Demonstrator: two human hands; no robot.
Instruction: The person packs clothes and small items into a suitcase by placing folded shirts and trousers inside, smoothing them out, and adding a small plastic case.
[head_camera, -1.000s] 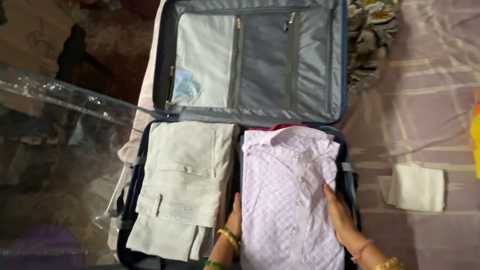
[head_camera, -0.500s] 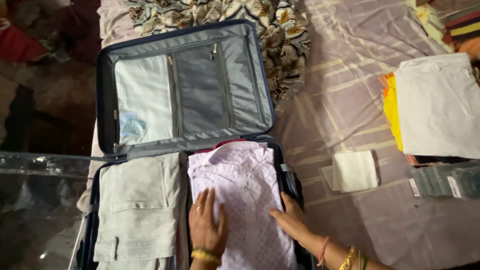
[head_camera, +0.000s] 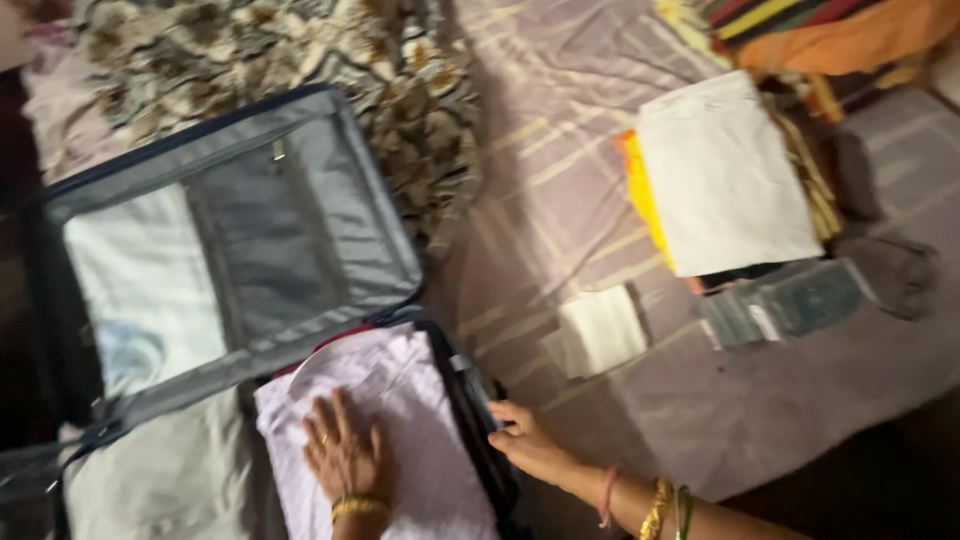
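An open dark suitcase lies on a bed, its grey lined lid raised. A folded lilac shirt fills the right half, folded pale trousers the left. My left hand lies flat on the shirt, fingers spread. My right hand rests at the suitcase's right rim, fingers curled against the edge; whether it grips the rim I cannot tell. The picture is blurred.
On the mauve striped bedsheet lie a small folded white cloth, a stack of folded clothes topped by a white piece, and a clear plastic packet. A patterned brown blanket is bunched behind the lid.
The view has swung right, so the suitcase sits further left and more of the bed shows. My right hand has slid off the shirt to the suitcase's right rim; my left hand stays flat on it.
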